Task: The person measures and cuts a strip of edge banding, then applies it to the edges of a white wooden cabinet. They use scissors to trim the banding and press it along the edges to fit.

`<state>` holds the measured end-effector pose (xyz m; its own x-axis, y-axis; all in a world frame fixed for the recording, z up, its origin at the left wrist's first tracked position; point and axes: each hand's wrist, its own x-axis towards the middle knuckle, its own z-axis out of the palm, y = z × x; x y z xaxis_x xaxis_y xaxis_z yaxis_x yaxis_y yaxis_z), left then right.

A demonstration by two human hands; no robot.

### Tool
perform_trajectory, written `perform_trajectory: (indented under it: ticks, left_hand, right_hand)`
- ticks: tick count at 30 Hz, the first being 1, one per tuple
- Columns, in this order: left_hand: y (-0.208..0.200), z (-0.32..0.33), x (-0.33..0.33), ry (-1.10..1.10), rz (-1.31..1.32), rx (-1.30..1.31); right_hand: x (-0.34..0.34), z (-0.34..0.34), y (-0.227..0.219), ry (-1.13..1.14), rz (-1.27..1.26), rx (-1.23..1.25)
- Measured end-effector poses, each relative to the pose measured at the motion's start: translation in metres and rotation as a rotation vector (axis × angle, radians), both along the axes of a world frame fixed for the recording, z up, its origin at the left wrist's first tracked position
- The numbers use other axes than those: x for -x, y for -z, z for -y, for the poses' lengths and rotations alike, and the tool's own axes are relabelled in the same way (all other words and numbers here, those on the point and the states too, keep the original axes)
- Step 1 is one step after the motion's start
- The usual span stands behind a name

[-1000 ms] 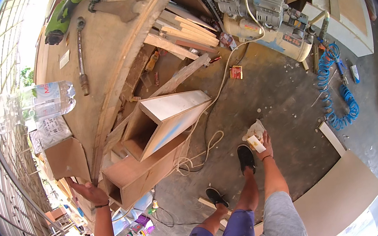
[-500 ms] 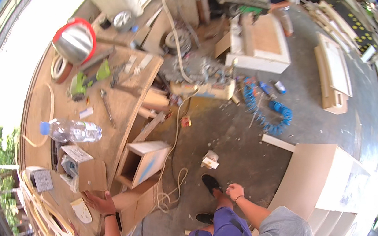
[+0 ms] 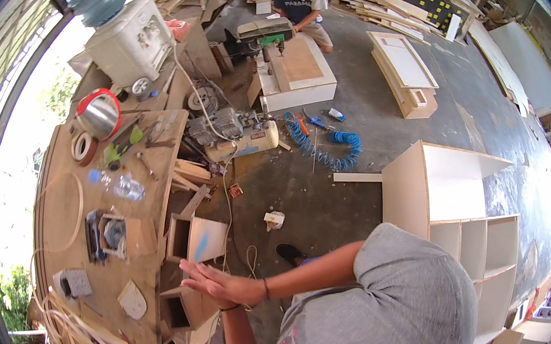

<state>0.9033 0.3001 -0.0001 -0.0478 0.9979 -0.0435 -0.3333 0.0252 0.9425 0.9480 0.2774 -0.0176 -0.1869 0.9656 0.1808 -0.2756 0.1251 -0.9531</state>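
My right hand [image 3: 238, 288] reaches across from the right with its fingers stretched out. It lies against my left hand [image 3: 225, 303], whose forearm rises from the lower edge. Most of the left hand is covered by the right; the overlapping fingers look straight and flat. I see nothing held in either hand. Just beyond the fingertips stands an open-ended wooden box [image 3: 207, 239] with a blue smear. Another hollow wooden box [image 3: 192, 306] is beside my hands, below the edge of the wooden workbench [image 3: 152, 263].
On the bench are a plastic bottle [image 3: 119, 184], an opened carton [image 3: 137, 235], a green power tool [image 3: 122, 146] and coiled pale strips [image 3: 83, 340]. A white shelf unit [image 3: 431, 204] stands right. Blue coiled hose [image 3: 322, 156] lies on the floor. Ahead, a person [image 3: 299, 4] is beside a cabinet [image 3: 300, 93].
My left hand has left the carton on the bench, and my right hand has swung left to meet it. My view has turned right and my body leans further in.
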Motion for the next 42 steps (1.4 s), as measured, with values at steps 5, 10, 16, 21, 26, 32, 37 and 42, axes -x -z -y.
perform_trajectory:
  ticks: [5,10,16,21,26,32,37,42]
  left_hand:
    - [-0.041,0.076,0.019,0.182,0.153,-0.097]
    - [-0.045,0.115,0.088,0.052,0.133,-0.141]
    - [-0.058,0.161,0.178,-0.338,0.412,0.000]
    - [-0.041,0.238,0.164,-0.486,0.093,-0.017]
    - [-0.036,0.277,0.239,-0.659,0.255,-0.060]
    - [-0.041,0.313,0.303,-1.144,0.322,-0.014]
    - [-0.034,0.305,0.250,-1.013,-0.246,-0.018]
    - [-0.003,0.287,0.284,-0.948,-0.087,-0.032]
  right_hand:
    - [0.017,-0.010,0.009,-0.068,0.241,-0.178]
    - [0.071,0.067,-0.025,-0.174,0.242,-0.157]
    - [0.132,0.131,-0.067,-0.513,0.318,-0.413]
    - [0.197,0.117,-0.066,-0.792,0.180,0.311]
    - [0.239,0.197,-0.049,-0.955,0.265,0.008]
    - [0.262,0.246,-0.061,-1.196,0.193,-0.288]
    - [0.317,0.200,-0.060,-1.182,0.130,0.428]
    - [0.318,0.198,-0.060,-1.172,0.171,0.361]
